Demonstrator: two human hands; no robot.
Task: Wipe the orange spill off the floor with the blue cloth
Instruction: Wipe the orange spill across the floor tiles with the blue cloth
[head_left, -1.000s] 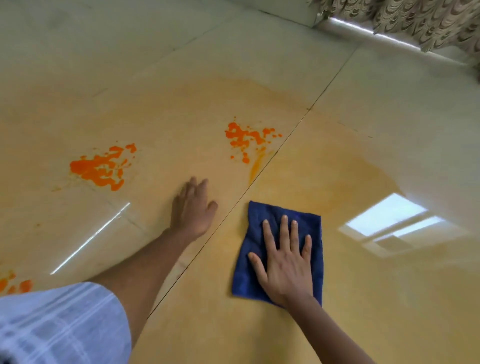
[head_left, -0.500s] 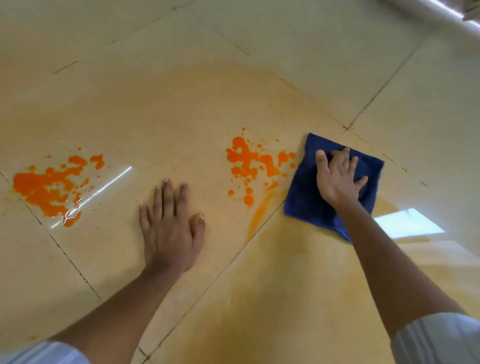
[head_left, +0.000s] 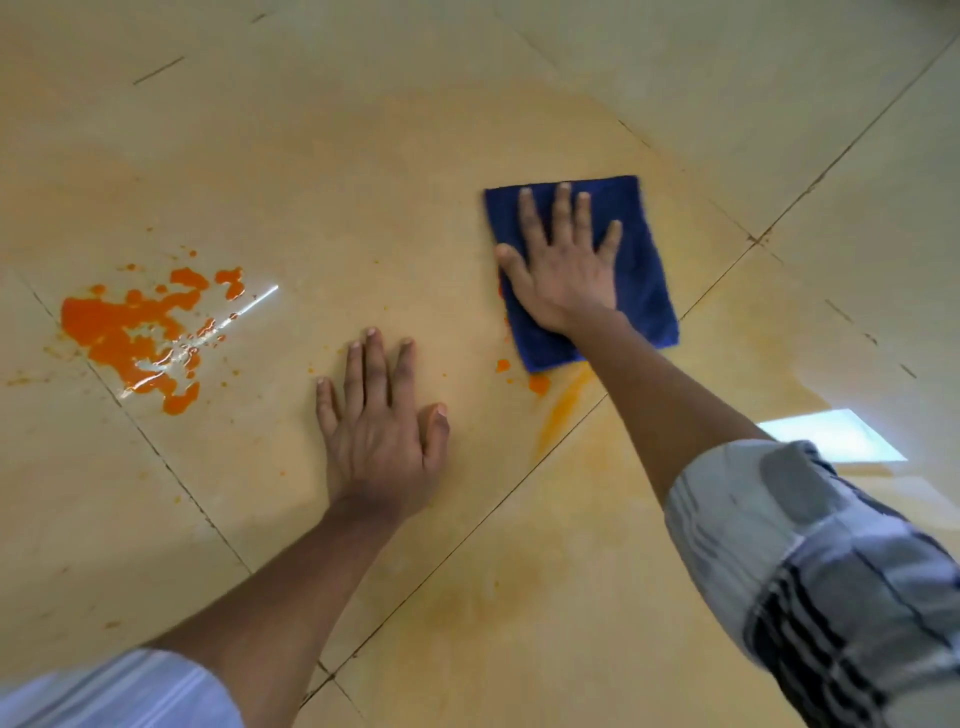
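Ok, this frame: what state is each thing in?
blue cloth: flat on the floor, pressed under the right hand
right hand: open, fingers spread
left hand: open, flat on bare floor
big orange spill: wet, unwiped
small orange drops: showing at the cloth's near edge

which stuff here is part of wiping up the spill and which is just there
Part of the job:
- folded dark blue cloth
- bright orange liquid puddle
- small orange drops
- right hand flat on cloth

Just there:
- left hand braced on beige floor tiles
- bright window reflection
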